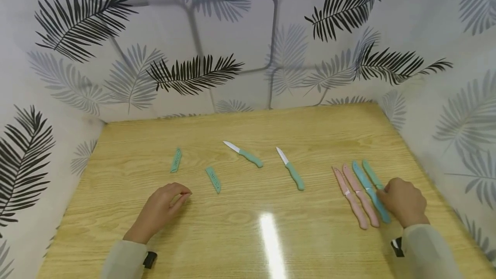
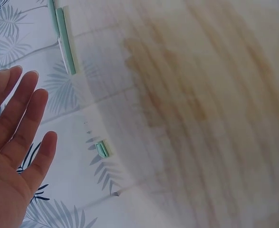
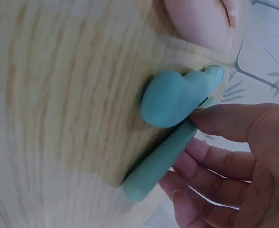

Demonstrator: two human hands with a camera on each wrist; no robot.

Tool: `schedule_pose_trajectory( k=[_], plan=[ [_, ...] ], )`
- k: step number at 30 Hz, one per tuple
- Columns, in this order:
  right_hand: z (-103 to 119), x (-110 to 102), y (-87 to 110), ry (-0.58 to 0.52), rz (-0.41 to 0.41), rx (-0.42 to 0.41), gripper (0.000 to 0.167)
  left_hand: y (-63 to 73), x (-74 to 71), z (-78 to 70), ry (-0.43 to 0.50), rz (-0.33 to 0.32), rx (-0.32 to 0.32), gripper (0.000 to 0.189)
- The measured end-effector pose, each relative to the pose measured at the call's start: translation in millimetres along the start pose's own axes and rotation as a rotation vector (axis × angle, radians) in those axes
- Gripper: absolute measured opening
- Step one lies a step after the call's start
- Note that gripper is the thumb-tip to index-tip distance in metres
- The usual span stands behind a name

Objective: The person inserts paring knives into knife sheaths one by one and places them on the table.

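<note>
My right hand (image 1: 404,201) pinches a green sheathed knife (image 1: 373,174) at the right end of a row. In the right wrist view its green handle (image 3: 153,166) lies between thumb and fingers. Close beside it lies a blue sheathed knife (image 1: 371,190), then two pink sheathed knives, the nearer pink knife (image 1: 360,195) and the outer pink knife (image 1: 350,199). Over at the left, my left hand (image 1: 160,208) is held above the table with relaxed fingers and nothing in them. Two small green sheaths, one upright sheath (image 1: 176,160) and one slanted sheath (image 1: 213,180), lie just beyond it.
Two bare-bladed knives with green handles, a left one (image 1: 248,156) and a right one (image 1: 293,174), lie mid-table with blades pointing away. The wooden table (image 1: 240,128) meets leaf-patterned cloth (image 1: 240,33) at the back and sides.
</note>
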State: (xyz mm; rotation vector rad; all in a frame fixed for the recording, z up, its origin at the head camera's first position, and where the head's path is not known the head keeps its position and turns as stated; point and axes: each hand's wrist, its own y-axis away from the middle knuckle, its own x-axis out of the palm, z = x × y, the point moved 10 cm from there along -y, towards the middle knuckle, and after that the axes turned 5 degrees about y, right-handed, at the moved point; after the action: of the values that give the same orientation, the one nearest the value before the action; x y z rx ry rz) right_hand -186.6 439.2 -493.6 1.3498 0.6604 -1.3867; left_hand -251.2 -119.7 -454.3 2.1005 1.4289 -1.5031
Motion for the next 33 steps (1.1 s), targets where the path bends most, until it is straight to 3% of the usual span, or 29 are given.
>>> schedule_pose_trajectory(
  k=[9,27,30,33],
  plan=[
    [-0.3,0.1,-5.4,0.015,0.089,0.002,0.035,1.5,1.1,0.1,0.014,-0.002,0.007,0.009],
    [0.4,2.3,-8.7,0.047,0.11,-0.017,0.047,3.9,2.0,4.5,0.011,0.039,-0.012,0.008],
    [0.4,4.8,-7.8,0.049,0.123,-0.01,0.053,1.9,0.1,5.6,-0.01,0.055,-0.004,0.012],
    [1.6,2.1,-3.9,0.059,0.085,0.005,0.058,-3.6,-4.2,7.5,-0.034,0.073,0.021,0.017]
  ],
)
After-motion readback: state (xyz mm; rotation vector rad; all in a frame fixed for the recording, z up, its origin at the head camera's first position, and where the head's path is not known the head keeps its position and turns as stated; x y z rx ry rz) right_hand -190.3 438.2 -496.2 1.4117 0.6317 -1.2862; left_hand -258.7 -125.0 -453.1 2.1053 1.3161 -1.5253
